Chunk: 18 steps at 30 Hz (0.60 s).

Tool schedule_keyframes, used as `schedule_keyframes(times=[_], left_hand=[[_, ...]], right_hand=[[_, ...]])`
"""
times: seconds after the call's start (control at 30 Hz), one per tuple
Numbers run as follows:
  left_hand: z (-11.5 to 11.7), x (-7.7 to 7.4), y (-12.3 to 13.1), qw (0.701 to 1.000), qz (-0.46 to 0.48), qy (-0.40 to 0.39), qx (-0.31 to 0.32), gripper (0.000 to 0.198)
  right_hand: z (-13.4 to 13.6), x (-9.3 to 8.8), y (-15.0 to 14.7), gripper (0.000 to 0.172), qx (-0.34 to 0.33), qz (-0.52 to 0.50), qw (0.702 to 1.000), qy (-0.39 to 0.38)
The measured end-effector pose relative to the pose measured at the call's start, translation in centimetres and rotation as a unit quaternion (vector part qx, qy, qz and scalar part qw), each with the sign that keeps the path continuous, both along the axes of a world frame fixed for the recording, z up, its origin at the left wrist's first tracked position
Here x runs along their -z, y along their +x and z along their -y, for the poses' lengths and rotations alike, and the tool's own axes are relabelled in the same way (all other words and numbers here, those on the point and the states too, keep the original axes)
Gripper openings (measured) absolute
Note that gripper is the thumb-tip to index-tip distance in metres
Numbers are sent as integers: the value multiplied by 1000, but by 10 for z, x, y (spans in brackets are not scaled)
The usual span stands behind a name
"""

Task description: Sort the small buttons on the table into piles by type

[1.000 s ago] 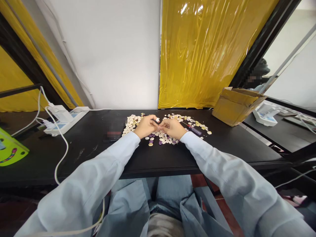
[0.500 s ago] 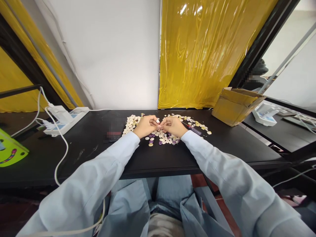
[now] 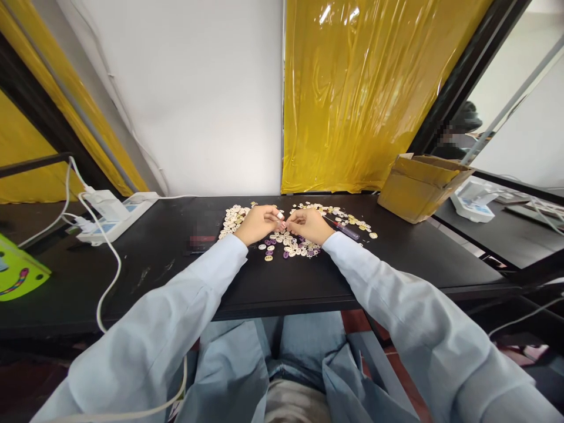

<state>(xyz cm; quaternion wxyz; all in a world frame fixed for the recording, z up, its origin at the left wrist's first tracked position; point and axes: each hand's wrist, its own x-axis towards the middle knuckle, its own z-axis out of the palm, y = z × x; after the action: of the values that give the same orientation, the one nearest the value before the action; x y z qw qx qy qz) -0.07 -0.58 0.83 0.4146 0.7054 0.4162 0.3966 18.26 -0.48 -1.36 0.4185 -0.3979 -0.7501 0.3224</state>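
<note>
My left hand (image 3: 259, 224) and my right hand (image 3: 309, 225) meet fingertip to fingertip over a spread of small cream and purple pieces like buttons (image 3: 304, 248). Between their pinched fingertips is a small pinkish piece (image 3: 282, 224), which both hands seem to grip. Something white wraps one fingertip of my left hand. A screwdriver-like tool with a dark purple handle (image 3: 348, 230) lies just right of my right hand. More cream pieces (image 3: 234, 217) lie beside my left hand.
A dark flat object (image 3: 205, 234) lies left of the pieces on the black table (image 3: 282, 288). Power strips with white cables (image 3: 115, 220) stand at the left, near a green smiley-faced item (image 3: 20, 270). An open cardboard box (image 3: 418, 191) is at the back right. Part of a person shows beyond it.
The fingertips have shifted slightly, and the pinkish piece between them shows more clearly. The rest looks the same apart from a tiny shift of the view.
</note>
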Motion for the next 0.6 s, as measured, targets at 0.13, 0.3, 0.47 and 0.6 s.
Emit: schedule_keyframes(times=[0.13,0.3,0.47,0.6], left_hand=[[0,1,0,999,-18,29,13,17],[-1,2,1,999,-4,38,15,15],[-4,-3,-10,991,-80,100,-24,9],[-6,-9,-21,959,-236,150,-39,11]], right_hand=[[-2,1,1,12,-9,4,1000,-14],[-2,1,-2,13,-9,-26,999,-31],[-2,-4,2,17,18,-19,999,-22],[-2,-5,8,17,16,80,996,18]])
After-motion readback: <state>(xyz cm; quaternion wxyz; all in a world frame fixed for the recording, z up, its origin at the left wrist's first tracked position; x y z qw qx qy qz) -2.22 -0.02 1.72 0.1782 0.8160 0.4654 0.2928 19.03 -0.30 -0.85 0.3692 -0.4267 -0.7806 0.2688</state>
